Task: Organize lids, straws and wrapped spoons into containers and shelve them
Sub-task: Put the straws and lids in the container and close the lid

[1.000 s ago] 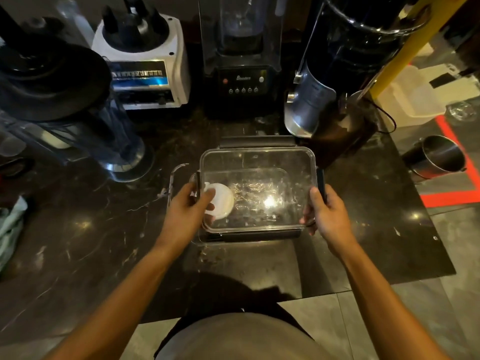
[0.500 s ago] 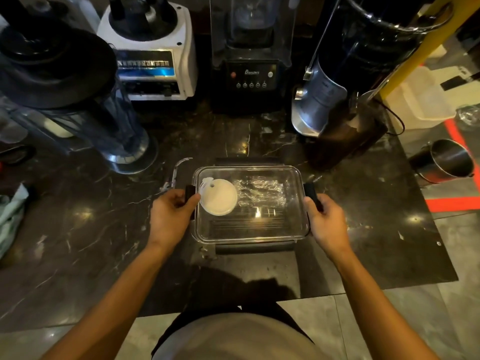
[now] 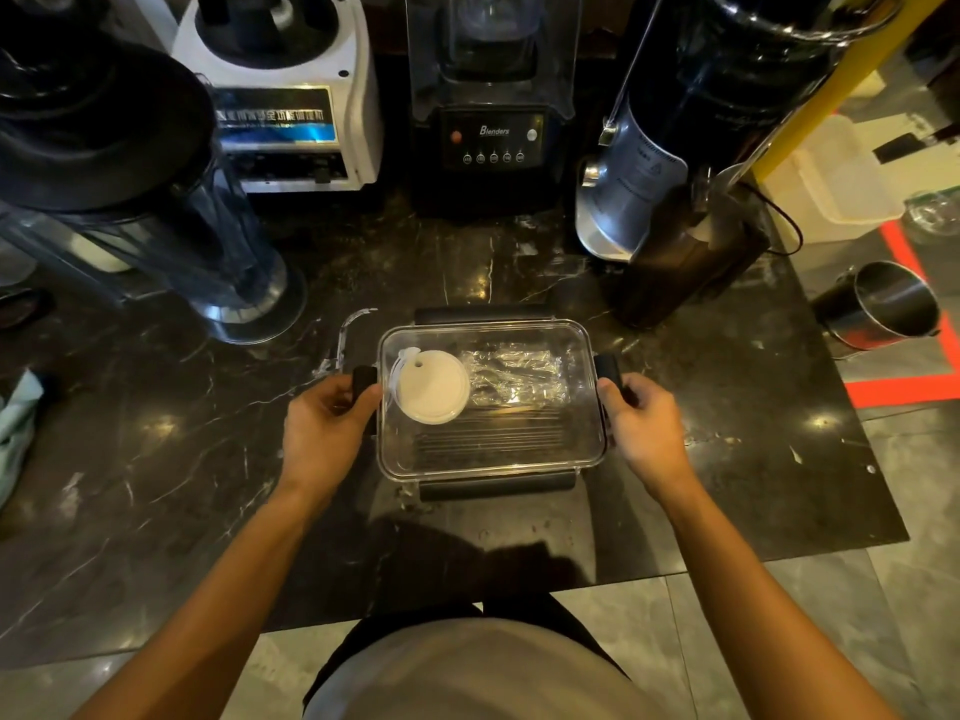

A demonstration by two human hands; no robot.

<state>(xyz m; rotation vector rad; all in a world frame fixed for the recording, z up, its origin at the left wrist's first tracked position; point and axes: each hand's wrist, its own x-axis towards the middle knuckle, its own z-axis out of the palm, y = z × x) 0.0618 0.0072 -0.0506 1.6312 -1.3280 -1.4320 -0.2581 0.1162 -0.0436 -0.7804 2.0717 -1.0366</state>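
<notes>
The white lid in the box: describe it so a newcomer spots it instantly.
Start at the black blender at the back of the dark counter; straight in front sits a clear box held by both hands. Inside, at its left end, lies the white lid: round and opaque, unlike the shiny wrapped spoons beside it.

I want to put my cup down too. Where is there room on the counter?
Bare counter lies left of the clear box, before the cloth, and right of it toward the edge. The back is crowded with blenders.
</notes>
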